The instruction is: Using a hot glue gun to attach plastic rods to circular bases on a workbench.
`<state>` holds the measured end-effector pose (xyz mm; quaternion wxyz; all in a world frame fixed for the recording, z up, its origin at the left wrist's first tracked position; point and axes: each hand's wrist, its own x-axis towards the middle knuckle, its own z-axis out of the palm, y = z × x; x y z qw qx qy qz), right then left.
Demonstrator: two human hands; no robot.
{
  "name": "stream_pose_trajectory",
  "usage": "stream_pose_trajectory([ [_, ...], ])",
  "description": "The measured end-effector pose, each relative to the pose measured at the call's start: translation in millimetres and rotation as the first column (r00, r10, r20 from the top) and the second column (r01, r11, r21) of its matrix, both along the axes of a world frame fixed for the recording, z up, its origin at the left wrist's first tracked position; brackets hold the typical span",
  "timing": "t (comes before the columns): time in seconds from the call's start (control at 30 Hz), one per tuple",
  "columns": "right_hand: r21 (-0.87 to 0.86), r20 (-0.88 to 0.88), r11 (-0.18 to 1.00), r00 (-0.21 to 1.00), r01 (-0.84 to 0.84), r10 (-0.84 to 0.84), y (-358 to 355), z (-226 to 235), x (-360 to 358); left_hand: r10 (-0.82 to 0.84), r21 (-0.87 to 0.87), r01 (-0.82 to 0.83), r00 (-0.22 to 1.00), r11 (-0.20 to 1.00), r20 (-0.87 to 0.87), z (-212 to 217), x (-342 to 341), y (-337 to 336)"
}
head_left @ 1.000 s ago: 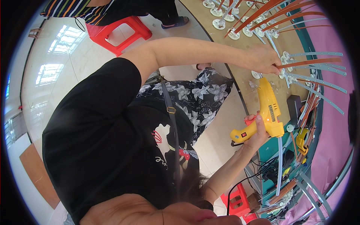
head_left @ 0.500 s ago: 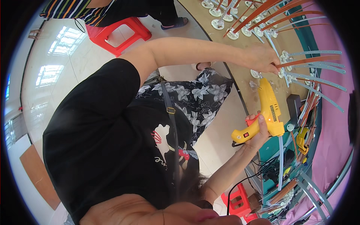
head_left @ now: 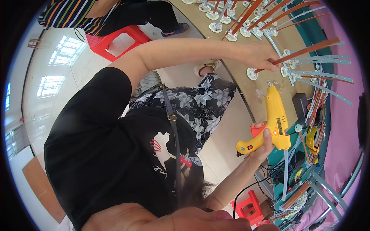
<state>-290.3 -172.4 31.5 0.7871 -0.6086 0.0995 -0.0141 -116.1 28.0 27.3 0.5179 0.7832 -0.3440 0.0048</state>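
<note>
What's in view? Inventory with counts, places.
Glue gun: 1, yellow, right of centre.
Glue stick: 1, whitish, gun's rear.
Held strip: 1, brown, upper right.
Other strips: many, brown and grey, upper right.
Table: 1, tan, upper right.
Discs: many, whitish, on table.
Box: 1, dark, right side.
Cables: several, black, lower right.
Stools: 2, red, upper left, lower right.
Co-worker: 1, striped top, upper left.
Sheet: 1, pink, far right.
Top: 1, black, left.
Left hand: 1, bare, on held strip.
Right hand: 1, bare, around grip.
</note>
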Motion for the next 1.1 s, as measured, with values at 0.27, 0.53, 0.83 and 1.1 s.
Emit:
stream_pose_trajectory([
  [0.27,-0.141,0.009,0.990,1.000,-0.012,0.013,11,-1,-1,0.014,0.104,-0.019,0.999,0.994,0.048,-3,-3,0],
  [0.53,-0.197,-0.066,0.980,0.997,-0.038,0.025,13,-8,0,0.083,0.045,-0.084,0.996,0.995,0.024,0,-12,6],
  [0.83,-0.208,-0.075,0.976,0.996,-0.064,0.049,18,-11,3,0.117,0.020,-0.118,0.993,0.993,0.031,-9,-12,11],
  [1.1,-0.215,-0.090,0.973,0.994,-0.085,0.067,19,-8,6,0.133,-0.015,-0.133,0.991,0.991,0.003,-10,-15,13],
])
